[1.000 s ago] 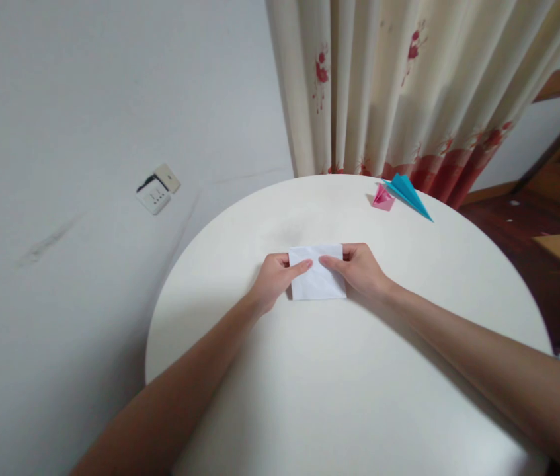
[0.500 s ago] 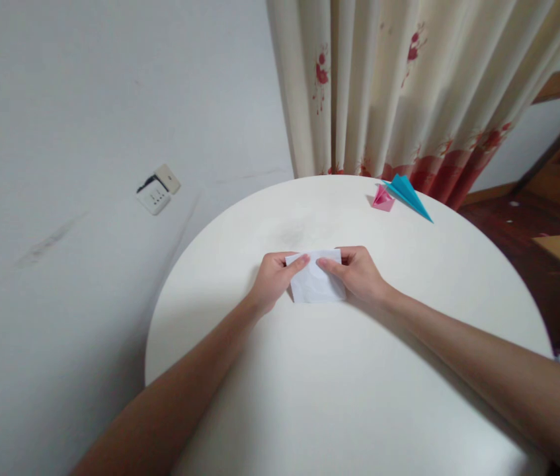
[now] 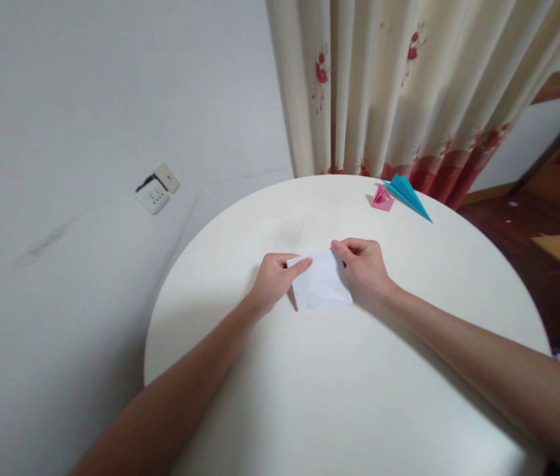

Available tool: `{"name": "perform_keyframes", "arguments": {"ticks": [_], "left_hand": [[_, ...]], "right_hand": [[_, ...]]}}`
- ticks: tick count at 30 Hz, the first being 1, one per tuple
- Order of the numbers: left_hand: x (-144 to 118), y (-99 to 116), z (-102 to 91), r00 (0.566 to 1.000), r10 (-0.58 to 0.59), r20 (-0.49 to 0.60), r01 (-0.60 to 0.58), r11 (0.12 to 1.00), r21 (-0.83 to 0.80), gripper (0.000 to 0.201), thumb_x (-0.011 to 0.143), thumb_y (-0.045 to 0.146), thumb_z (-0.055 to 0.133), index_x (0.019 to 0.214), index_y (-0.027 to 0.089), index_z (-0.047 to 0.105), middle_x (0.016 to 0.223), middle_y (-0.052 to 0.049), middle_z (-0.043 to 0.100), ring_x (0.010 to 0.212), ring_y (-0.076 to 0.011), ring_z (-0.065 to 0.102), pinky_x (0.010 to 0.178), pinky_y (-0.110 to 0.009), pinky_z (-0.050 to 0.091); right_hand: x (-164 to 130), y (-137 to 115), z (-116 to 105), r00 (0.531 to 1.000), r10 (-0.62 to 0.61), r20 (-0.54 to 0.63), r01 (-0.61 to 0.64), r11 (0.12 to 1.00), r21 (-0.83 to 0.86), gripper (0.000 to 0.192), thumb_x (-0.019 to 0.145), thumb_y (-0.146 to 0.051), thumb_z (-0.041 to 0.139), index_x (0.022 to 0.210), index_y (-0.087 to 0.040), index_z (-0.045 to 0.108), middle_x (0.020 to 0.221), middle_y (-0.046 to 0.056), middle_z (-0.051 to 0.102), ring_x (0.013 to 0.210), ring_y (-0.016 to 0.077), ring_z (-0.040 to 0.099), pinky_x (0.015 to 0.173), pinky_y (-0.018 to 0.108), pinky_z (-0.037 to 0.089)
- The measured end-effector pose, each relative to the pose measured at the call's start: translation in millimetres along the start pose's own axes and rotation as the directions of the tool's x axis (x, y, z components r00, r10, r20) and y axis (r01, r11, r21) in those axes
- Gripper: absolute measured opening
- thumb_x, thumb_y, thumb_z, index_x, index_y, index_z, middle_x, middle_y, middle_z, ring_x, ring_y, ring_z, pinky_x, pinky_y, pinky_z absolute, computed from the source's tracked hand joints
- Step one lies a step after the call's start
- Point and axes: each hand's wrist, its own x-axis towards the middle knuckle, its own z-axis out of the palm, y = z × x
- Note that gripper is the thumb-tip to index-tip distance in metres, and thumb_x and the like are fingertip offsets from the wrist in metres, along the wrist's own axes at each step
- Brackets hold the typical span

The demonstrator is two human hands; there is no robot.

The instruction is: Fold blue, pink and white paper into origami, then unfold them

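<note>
A small, roughly square piece of white paper (image 3: 320, 284) is held just over the round table, tilted a little with its right side higher. My left hand (image 3: 276, 279) grips its upper left part, thumb flat on the front and fingers hidden behind. At the upper right corner my right hand (image 3: 363, 263) pinches the paper between thumb and curled fingers. Faint creases show on the sheet's lower part.
The white round table (image 3: 270, 383) stands against a wall with a socket (image 3: 153, 196). Near its far edge lie a pink folded paper (image 3: 383, 199) and a blue paper plane (image 3: 408, 197). A floral curtain (image 3: 369, 86) hangs behind.
My right hand has shifted from the paper's front to its upper right corner, moving up and right. The paper has tilted slightly; my left hand has hardly moved.
</note>
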Motion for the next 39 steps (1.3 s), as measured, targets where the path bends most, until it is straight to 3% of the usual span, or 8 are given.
{"name": "perform_keyframes", "arguments": {"ticks": [5, 8, 13, 18, 25, 28, 31, 39], "left_hand": [[2.0, -3.9, -0.8, 0.999, -0.033, -0.034, 0.028, 0.992, -0.119, 0.035, 0.073, 0.048, 0.076, 0.077, 0.013, 0.077, 0.074, -0.009, 0.074, 0.064, -0.0206, 0.066, 0.058, -0.029, 0.047], [2.6, -4.9, -1.0, 0.997, -0.044, -0.056, 0.035, 0.988, -0.153, 0.035, 0.072, 0.047, 0.078, 0.076, 0.013, 0.076, 0.072, -0.008, 0.073, 0.063, -0.0204, 0.066, 0.059, -0.029, 0.048], [1.2, -2.0, 0.2, 0.999, -0.052, -0.015, 0.050, 0.991, -0.123, 0.034, 0.073, 0.046, 0.077, 0.074, 0.012, 0.075, 0.073, -0.008, 0.073, 0.062, -0.0188, 0.064, 0.057, -0.028, 0.047], [2.9, -3.0, 0.3, 0.998, -0.055, -0.034, 0.052, 0.994, -0.101, 0.036, 0.073, 0.048, 0.076, 0.075, 0.013, 0.076, 0.073, -0.007, 0.073, 0.062, -0.0182, 0.064, 0.057, -0.027, 0.047], [9.9, -3.7, -3.9, 0.976, -0.034, -0.214, -0.019, 0.970, -0.242, 0.041, 0.070, 0.051, 0.079, 0.086, 0.013, 0.077, 0.086, -0.010, 0.074, 0.076, -0.0191, 0.066, 0.071, -0.031, 0.053], [8.8, -4.9, -2.7, 0.989, -0.057, -0.133, 0.019, 0.962, -0.271, 0.045, 0.071, 0.054, 0.077, 0.091, 0.014, 0.076, 0.089, -0.010, 0.074, 0.079, -0.0198, 0.066, 0.072, -0.031, 0.053], [7.7, -7.4, -1.0, 0.996, -0.046, -0.078, 0.025, 0.967, -0.254, 0.042, 0.072, 0.054, 0.077, 0.080, 0.013, 0.075, 0.079, -0.008, 0.072, 0.073, -0.0180, 0.064, 0.071, -0.031, 0.053], [7.7, -4.7, -0.2, 0.981, 0.003, -0.194, -0.047, 0.974, -0.223, 0.036, 0.072, 0.049, 0.077, 0.075, 0.013, 0.076, 0.071, -0.005, 0.070, 0.070, -0.0168, 0.062, 0.067, -0.029, 0.050]], "right_hand": [[6.9, -3.4, -6.8, 0.999, 0.039, -0.032, -0.037, 0.997, 0.068, 0.045, 0.083, -0.058, 0.060, 0.073, -0.015, 0.069, 0.070, 0.007, 0.066, 0.063, 0.0149, 0.057, 0.057, 0.028, 0.042], [2.1, -3.0, -2.7, 0.988, 0.103, 0.111, -0.116, 0.985, 0.124, 0.049, 0.077, -0.062, 0.065, 0.082, -0.014, 0.070, 0.075, 0.007, 0.068, 0.066, 0.0159, 0.060, 0.058, 0.028, 0.044], [-10.3, -0.7, 6.0, 0.898, 0.241, 0.368, -0.300, 0.947, 0.113, 0.045, 0.062, -0.047, 0.083, 0.088, -0.010, 0.074, 0.081, 0.009, 0.073, 0.065, 0.0186, 0.064, 0.057, 0.029, 0.047], [-10.2, 1.5, 4.1, 0.890, 0.272, 0.367, -0.322, 0.943, 0.082, 0.035, 0.065, -0.038, 0.081, 0.084, -0.009, 0.075, 0.081, 0.010, 0.074, 0.063, 0.0183, 0.065, 0.056, 0.029, 0.048], [-9.2, -4.1, 3.3, 0.892, 0.304, 0.335, -0.363, 0.923, 0.126, 0.033, 0.064, -0.034, 0.081, 0.084, -0.008, 0.076, 0.083, 0.013, 0.075, 0.062, 0.0188, 0.066, 0.056, 0.030, 0.050], [-8.5, -4.0, 3.4, 0.909, 0.298, 0.290, -0.353, 0.922, 0.158, 0.033, 0.065, -0.035, 0.082, 0.085, -0.008, 0.077, 0.086, 0.014, 0.076, 0.066, 0.0195, 0.067, 0.058, 0.030, 0.051], [-7.9, -3.1, 3.0, 0.914, 0.287, 0.287, -0.343, 0.924, 0.169, 0.033, 0.064, -0.034, 0.082, 0.084, -0.009, 0.077, 0.086, 0.014, 0.076, 0.066, 0.0193, 0.067, 0.059, 0.030, 0.052], [-9.6, -6.3, 2.8, 0.901, 0.285, 0.328, -0.352, 0.921, 0.168, 0.030, 0.066, -0.032, 0.082, 0.085, -0.009, 0.077, 0.087, 0.014, 0.076, 0.067, 0.0190, 0.068, 0.060, 0.030, 0.052]]}}
